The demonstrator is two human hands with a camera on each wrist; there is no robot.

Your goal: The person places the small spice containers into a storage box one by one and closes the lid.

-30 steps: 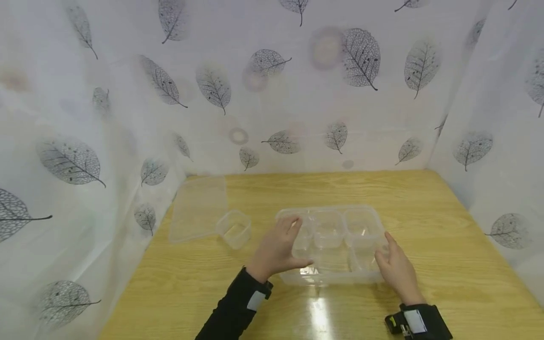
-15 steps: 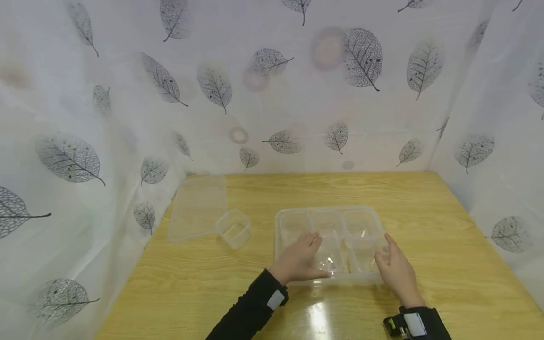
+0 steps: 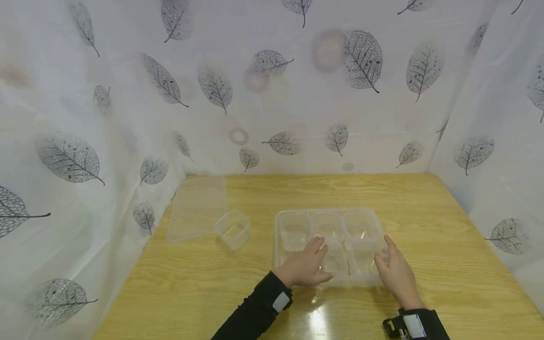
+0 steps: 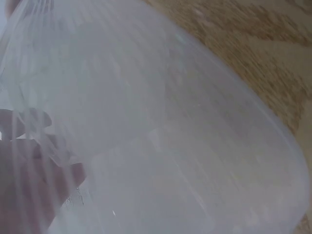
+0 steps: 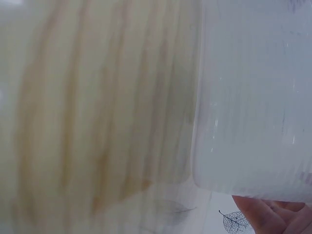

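A clear plastic container point(image 3: 278, 222) stands on the table, with several small clear square boxes inside. Over its front left part, my left hand point(image 3: 303, 267) lies with fingers extended and spread, beside a small box point(image 3: 336, 259) in the front middle; whether it touches the box I cannot tell. Through cloudy plastic, the left wrist view shows fingers point(image 4: 44, 170). My right hand point(image 3: 397, 274) holds the container's right side, thumb at the rim. In the right wrist view, its fingers point(image 5: 273, 214) are partly hidden behind the container wall point(image 5: 253, 112).
Left of the container, another small clear square box point(image 3: 233, 231) sits on the wooden table point(image 3: 187, 288). A flat translucent lid point(image 3: 199, 205) lies at the back left, close to that box. A leaf-patterned curtain point(image 3: 297, 104) encloses the back and sides.
My left hand has moved right and toward me over the container, and its fingers have spread. A small box now shows in the front middle spot. The right hand stays at the side.
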